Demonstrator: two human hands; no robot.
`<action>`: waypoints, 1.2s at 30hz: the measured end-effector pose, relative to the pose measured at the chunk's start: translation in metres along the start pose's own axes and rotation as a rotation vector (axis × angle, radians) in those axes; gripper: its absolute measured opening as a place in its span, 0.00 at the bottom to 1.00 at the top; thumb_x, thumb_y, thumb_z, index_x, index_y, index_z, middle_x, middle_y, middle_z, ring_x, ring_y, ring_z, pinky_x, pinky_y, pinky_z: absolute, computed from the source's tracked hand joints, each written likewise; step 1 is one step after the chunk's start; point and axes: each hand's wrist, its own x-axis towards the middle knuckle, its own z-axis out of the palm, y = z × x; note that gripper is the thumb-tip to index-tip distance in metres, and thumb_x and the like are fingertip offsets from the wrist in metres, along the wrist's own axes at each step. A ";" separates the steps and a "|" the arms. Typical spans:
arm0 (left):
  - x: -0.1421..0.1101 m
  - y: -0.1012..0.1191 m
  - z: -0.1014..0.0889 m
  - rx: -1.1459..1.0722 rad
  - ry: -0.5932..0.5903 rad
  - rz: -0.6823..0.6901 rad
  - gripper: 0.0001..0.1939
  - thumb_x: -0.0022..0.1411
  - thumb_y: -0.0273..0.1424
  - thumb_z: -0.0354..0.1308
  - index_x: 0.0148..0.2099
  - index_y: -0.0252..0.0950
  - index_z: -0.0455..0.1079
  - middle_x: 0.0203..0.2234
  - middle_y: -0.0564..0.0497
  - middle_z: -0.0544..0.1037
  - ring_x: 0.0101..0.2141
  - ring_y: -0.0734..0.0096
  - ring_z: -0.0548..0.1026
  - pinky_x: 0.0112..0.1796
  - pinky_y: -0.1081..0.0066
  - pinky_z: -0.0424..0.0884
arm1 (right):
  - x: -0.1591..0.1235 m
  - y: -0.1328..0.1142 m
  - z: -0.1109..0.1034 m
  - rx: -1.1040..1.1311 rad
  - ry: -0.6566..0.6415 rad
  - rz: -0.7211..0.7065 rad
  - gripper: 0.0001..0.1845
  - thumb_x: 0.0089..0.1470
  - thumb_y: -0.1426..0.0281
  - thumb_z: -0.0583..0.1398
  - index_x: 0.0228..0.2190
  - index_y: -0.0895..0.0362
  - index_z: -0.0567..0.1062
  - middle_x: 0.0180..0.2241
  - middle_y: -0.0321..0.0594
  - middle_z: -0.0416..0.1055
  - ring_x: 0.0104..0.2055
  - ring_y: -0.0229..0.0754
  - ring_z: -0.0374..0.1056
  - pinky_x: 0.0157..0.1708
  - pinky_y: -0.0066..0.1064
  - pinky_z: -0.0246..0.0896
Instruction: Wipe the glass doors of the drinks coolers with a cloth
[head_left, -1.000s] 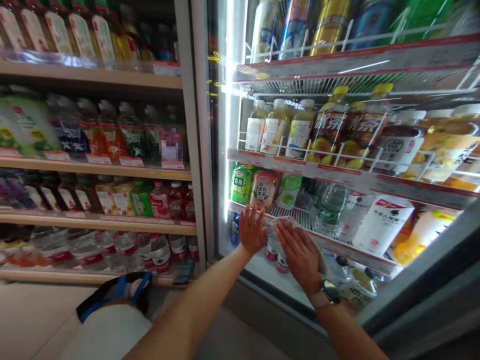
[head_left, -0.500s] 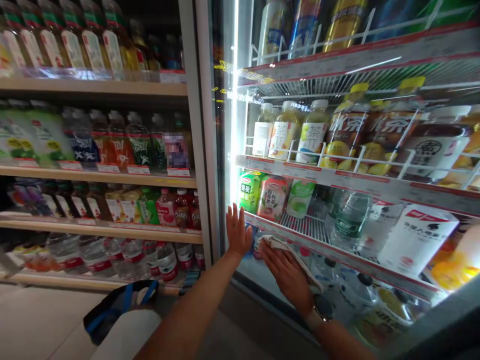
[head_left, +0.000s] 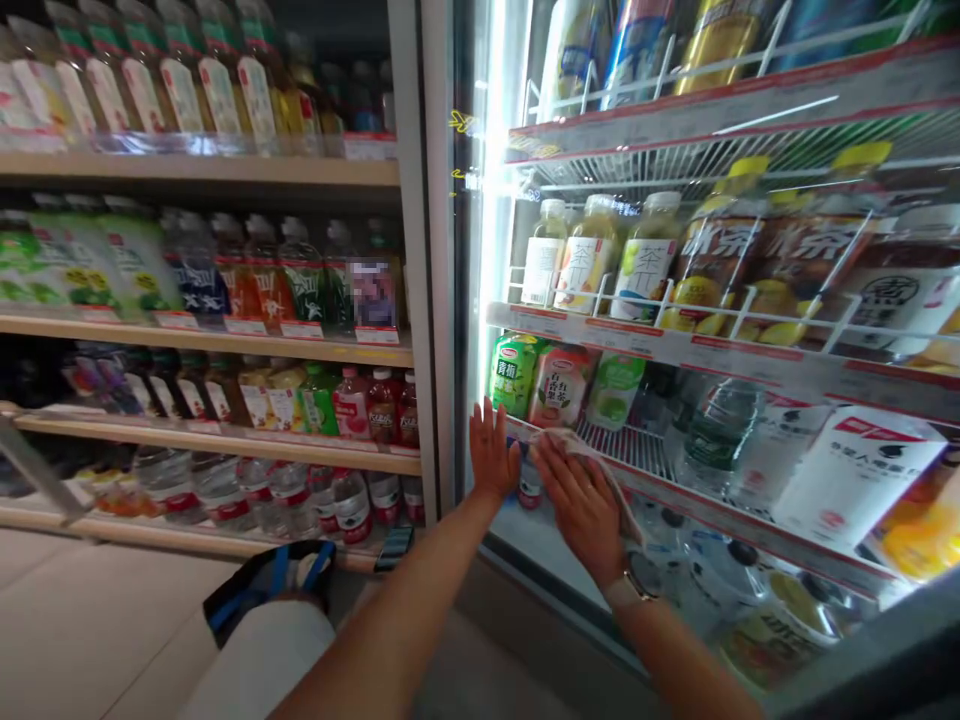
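My left hand (head_left: 493, 458) lies flat against the glass door (head_left: 525, 550) of a lit drinks cooler, fingers spread and pointing up, near the door's left edge. Close to its right, my right hand (head_left: 581, 505) presses a pale cloth (head_left: 616, 490) on the same glass. The cloth shows past the fingertips and along the hand's right side; the palm hides the rest. A watch (head_left: 637, 578) is on my right wrist. Behind the glass, just above the hands, stand a green drink carton (head_left: 514, 375) and a red drink carton (head_left: 561, 388).
Cooler shelves hold bottled teas (head_left: 643, 260), a clear water bottle (head_left: 720, 430) and white cartons (head_left: 859, 475). Open wooden shelves (head_left: 225, 445) with several rows of bottles stand at left. A dark bag with blue straps (head_left: 270, 580) is low beside me, above the tiled floor (head_left: 112, 610).
My right hand has moved up the glass with the cloth. My left hand stays against the glass near the same spot. The whole view has shifted slightly.
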 end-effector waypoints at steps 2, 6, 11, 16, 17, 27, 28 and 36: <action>-0.001 -0.001 0.001 0.003 -0.004 0.007 0.32 0.71 0.40 0.36 0.72 0.34 0.36 0.70 0.40 0.42 0.69 0.55 0.38 0.64 0.50 0.48 | -0.021 -0.009 0.014 0.024 -0.051 -0.129 0.36 0.54 0.85 0.47 0.63 0.54 0.60 0.65 0.36 0.57 0.62 0.39 0.59 0.66 0.37 0.43; -0.002 -0.004 0.003 -0.019 0.003 0.010 0.31 0.71 0.37 0.37 0.72 0.35 0.36 0.70 0.40 0.40 0.69 0.54 0.39 0.64 0.49 0.47 | -0.044 -0.010 0.022 0.041 -0.079 -0.248 0.34 0.54 0.84 0.46 0.60 0.56 0.65 0.64 0.35 0.59 0.63 0.36 0.58 0.67 0.35 0.40; 0.004 -0.003 -0.003 -0.048 0.016 0.024 0.32 0.71 0.38 0.38 0.72 0.37 0.34 0.70 0.43 0.38 0.69 0.56 0.37 0.64 0.48 0.46 | -0.028 0.024 -0.020 -0.032 0.001 -0.032 0.30 0.60 0.80 0.47 0.62 0.53 0.62 0.61 0.35 0.64 0.67 0.36 0.51 0.69 0.38 0.22; 0.008 0.030 -0.011 -0.086 -0.012 0.017 0.33 0.70 0.34 0.41 0.72 0.35 0.35 0.70 0.40 0.40 0.69 0.55 0.38 0.65 0.48 0.46 | -0.019 0.051 -0.050 -0.129 0.204 0.248 0.33 0.61 0.78 0.49 0.65 0.52 0.54 0.59 0.41 0.67 0.68 0.43 0.50 0.69 0.47 0.28; 0.008 0.041 -0.010 -0.094 -0.024 0.060 0.33 0.70 0.34 0.42 0.72 0.35 0.35 0.70 0.40 0.42 0.68 0.54 0.39 0.64 0.48 0.46 | -0.021 0.051 -0.049 -0.135 0.223 0.260 0.32 0.61 0.78 0.49 0.65 0.52 0.55 0.59 0.42 0.67 0.68 0.44 0.51 0.68 0.47 0.31; -0.003 0.078 0.015 -0.032 0.009 0.256 0.33 0.69 0.42 0.43 0.71 0.35 0.43 0.67 0.40 0.54 0.68 0.53 0.47 0.64 0.50 0.50 | -0.046 0.035 -0.025 -0.181 0.143 0.120 0.26 0.60 0.78 0.52 0.57 0.53 0.69 0.55 0.40 0.71 0.62 0.39 0.60 0.68 0.39 0.34; -0.003 0.077 0.015 -0.033 0.011 0.256 0.33 0.69 0.41 0.43 0.71 0.35 0.43 0.67 0.40 0.53 0.68 0.53 0.46 0.64 0.50 0.50 | -0.043 0.040 -0.030 -0.190 0.160 0.144 0.27 0.59 0.79 0.52 0.58 0.52 0.68 0.55 0.41 0.71 0.63 0.39 0.59 0.68 0.40 0.34; -0.003 0.081 0.014 -0.045 0.023 0.252 0.32 0.70 0.40 0.41 0.71 0.35 0.43 0.67 0.40 0.54 0.68 0.54 0.44 0.64 0.52 0.48 | -0.023 0.067 -0.055 -0.196 0.425 0.436 0.33 0.58 0.77 0.52 0.64 0.55 0.58 0.64 0.48 0.57 0.67 0.55 0.50 0.66 0.57 0.37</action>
